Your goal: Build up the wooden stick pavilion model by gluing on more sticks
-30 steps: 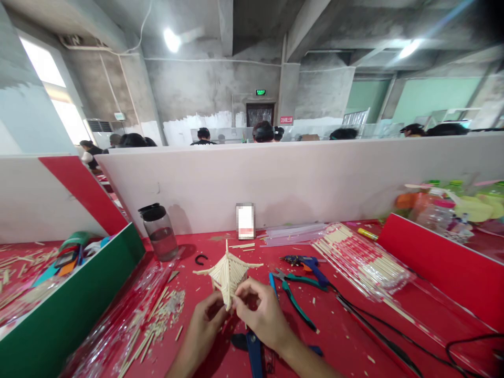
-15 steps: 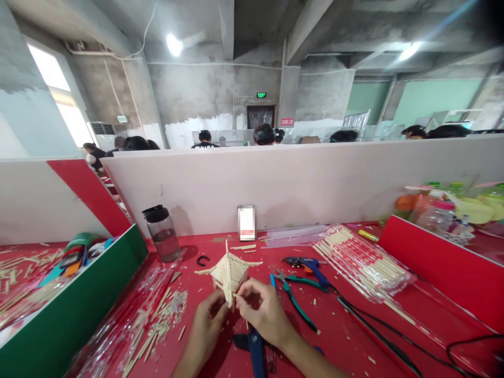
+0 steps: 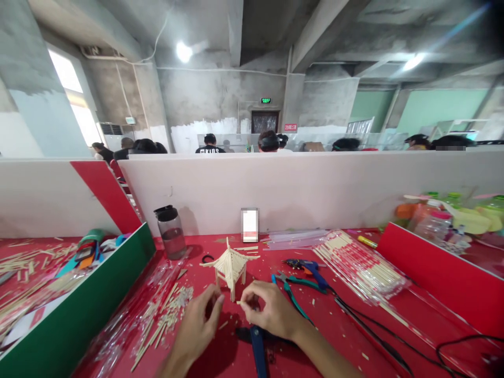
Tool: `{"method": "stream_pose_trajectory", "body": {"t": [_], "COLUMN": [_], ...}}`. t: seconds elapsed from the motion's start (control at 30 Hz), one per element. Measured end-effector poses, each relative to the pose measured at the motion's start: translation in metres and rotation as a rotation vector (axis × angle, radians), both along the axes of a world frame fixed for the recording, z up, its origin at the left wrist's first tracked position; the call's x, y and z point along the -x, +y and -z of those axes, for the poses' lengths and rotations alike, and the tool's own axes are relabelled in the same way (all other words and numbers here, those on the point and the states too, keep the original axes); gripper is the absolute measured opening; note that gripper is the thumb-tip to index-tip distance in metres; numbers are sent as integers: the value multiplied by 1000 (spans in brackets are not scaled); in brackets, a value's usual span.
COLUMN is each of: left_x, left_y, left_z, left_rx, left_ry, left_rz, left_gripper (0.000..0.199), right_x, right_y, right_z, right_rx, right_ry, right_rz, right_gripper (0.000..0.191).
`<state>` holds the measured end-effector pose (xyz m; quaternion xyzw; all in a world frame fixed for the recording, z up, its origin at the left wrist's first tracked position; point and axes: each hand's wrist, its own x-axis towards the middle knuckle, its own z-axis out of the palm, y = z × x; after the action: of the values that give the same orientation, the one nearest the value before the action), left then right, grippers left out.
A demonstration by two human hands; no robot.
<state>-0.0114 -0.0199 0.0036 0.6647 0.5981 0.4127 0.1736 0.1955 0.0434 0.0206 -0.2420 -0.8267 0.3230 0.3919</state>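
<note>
A small pavilion model [image 3: 230,265] made of pale wooden sticks stands upright on the red table, with a pointed roof and flared corner sticks. My right hand [image 3: 271,310] is just to its front right, thumb and forefinger pinching a short stick piece [image 3: 239,302]. My left hand [image 3: 199,320] is at the model's front left, apart from it. Its fingers are loosely curled, the thumb stands off from them, and nothing shows in the grasp. Below my hands lies a blue-handled tool [image 3: 258,349], partly hidden by my right hand and forearm.
Right of the model lie a blue glue gun [image 3: 311,270], green-handled pliers [image 3: 295,299] and packaged sticks [image 3: 362,262]. A bottle [image 3: 171,233] stands at back left, near stick scraps [image 3: 165,317]. A green divider [image 3: 86,294] and a white partition [image 3: 315,189] bound the table.
Both hands have come away from the model, moving down and apart, and its front legs now show. The right hand still pinches a stick piece. The view has shifted slightly.
</note>
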Motion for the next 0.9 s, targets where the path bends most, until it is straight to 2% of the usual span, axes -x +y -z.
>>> {"method": "stream_pose_trajectory", "body": {"t": [0.1, 0.2, 0.4, 0.6, 0.9], "left_x": [-5, -16, -27, -31, -34], "left_y": [-14, -20, -15, -13, -8], "left_z": [-17, -22, -12, -13, 0], "left_rx": [54, 116, 197, 217, 280], "left_ry": [108, 149, 71, -59, -37], "left_rz": [185, 245, 300, 302, 301], "left_gripper": [34, 32, 33, 36, 33], "right_x": [-4, -7, -8, -13, -15], "right_y": [-4, -11, -14, -10, -9], "right_z": [3, 5, 12, 15, 12], "right_rx": [-26, -10, 6, -34, -19], "right_ry": [-53, -85, -140, -191, -220], "right_rz": [-25, -29, -34, -44, -44], "right_gripper": [6, 6, 5, 5, 6]}}
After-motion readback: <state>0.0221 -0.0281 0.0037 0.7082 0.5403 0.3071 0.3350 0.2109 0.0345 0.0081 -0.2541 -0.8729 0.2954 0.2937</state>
